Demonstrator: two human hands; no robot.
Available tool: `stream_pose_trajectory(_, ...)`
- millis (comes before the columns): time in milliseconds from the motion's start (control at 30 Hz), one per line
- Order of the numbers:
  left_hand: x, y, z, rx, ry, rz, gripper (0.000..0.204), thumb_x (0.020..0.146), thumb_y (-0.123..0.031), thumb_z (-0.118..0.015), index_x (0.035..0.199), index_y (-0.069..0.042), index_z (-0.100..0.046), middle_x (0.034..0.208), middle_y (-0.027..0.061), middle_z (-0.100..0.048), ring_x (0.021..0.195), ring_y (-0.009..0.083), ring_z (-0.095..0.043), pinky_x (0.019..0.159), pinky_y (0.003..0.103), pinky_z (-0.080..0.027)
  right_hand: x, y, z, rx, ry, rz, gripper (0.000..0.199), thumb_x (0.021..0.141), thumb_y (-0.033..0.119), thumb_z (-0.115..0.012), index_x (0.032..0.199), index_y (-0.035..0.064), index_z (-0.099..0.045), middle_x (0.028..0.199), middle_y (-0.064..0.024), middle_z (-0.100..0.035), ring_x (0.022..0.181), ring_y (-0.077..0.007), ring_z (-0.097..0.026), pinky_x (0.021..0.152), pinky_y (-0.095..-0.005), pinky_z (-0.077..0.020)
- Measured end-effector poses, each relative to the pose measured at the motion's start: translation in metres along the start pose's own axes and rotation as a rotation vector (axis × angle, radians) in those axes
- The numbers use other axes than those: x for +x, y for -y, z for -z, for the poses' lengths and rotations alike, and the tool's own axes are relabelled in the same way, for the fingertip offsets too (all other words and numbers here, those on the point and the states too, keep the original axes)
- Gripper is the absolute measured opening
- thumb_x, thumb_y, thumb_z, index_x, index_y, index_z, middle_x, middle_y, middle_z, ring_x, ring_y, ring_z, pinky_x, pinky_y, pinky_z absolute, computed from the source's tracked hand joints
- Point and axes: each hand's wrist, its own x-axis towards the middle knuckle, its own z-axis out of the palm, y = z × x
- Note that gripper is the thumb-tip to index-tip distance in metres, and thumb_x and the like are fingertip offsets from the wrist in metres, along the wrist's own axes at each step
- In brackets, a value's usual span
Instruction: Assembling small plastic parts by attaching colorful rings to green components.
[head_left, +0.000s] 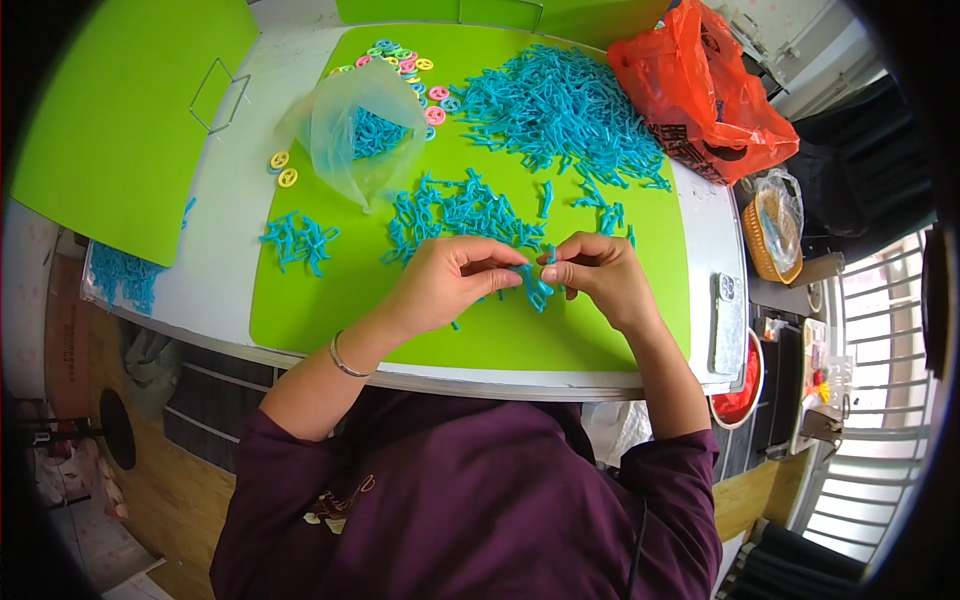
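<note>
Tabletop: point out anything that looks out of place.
Two yellow rings lie left of the translucent bag, apart from the coloured ring cluster beyond it, so they look strayed.

Black lettering [688,148] on red bag [705,92]; gold script [352,492] on shirt [460,485].

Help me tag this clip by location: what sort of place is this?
Probably a home room used for handwork: a round-cornered, bright green tabletop panel bears a heap of small turquoise plastic pieces, and an orange woven-look basket stands alongside.
</note>
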Motion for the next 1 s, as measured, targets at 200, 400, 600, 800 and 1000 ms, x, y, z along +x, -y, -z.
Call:
stream_pose_trajectory(200,0.0,0.003,0.001,-0.122,0.037,0.041,0.018,0.084,-0.002,-0.061,0.101,0.0,-0.064,0.079,0.004,-0.065,0.071,0.0069,-0.058,0.065,0.021,-0.048,0.001,-0.004,-0.003,0.15,0.093,-0.131,0.01,0.076,0.009,-0.072,0.076,0.0018,-0.064,0.07,-0.0036,-0.063,0.059,-0.0097,-0.057,0.056,-0.0228,-0.0469)
stream_pose_trajectory(400,0.001,-0.002,0.001,-0.087,0.028,0.056,0.018,0.083,0.0,-0.061,0.101,0.0,-0.063,0.082,0.0037,-0.065,0.073,0.0079,-0.06,0.067,0.022,-0.049,-0.001,-0.002,-0.01,0.258,0.148,-0.138,0.006,0.079,0.008,-0.068,0.082,0.0033,-0.065,0.076,-0.0029,-0.064,0.064,-0.0095,-0.058,0.057,-0.0225,-0.0472)
stream_pose_trajectory(600,0.003,0.006,0.005,-0.243,0.036,0.096,0.012,0.083,-0.003,-0.063,0.095,0.0,-0.063,0.08,0.0036,-0.065,0.072,0.0075,-0.059,0.066,0.02,-0.048,-0.001,-0.013,-0.009,0.561,0.1,-0.206,0.011,0.083,0.01,-0.065,0.093,0.0056,-0.065,0.084,-0.0043,-0.065,0.071,-0.0114,-0.06,0.059,-0.0234,-0.0489)
stream_pose_trajectory(800,0.005,0.005,0.007,-0.321,-0.008,0.107,0.012,0.084,-0.003,-0.063,0.094,0.002,-0.062,0.08,0.0049,-0.065,0.072,0.0092,-0.06,0.066,0.022,-0.05,0.002,-0.014,-0.007,0.783,0.182,-0.22,0.014,0.086,0.009,-0.06,0.099,0.004,-0.063,0.087,-0.0069,-0.065,0.077,-0.0151,-0.063,0.067,-0.0268,-0.0536)
stream_pose_trajectory(1000,0.005,0.006,0.007,-0.28,0.012,0.117,0.012,0.083,-0.002,-0.063,0.094,0.001,-0.061,0.08,0.0055,-0.065,0.071,0.0104,-0.06,0.065,0.023,-0.05,0.001,-0.012,-0.009,0.785,0.21,-0.225,0.014,0.088,0.01,-0.058,0.099,0.0033,-0.062,0.084,-0.0067,-0.065,0.075,-0.0147,-0.063,0.065,-0.0264,-0.0548)
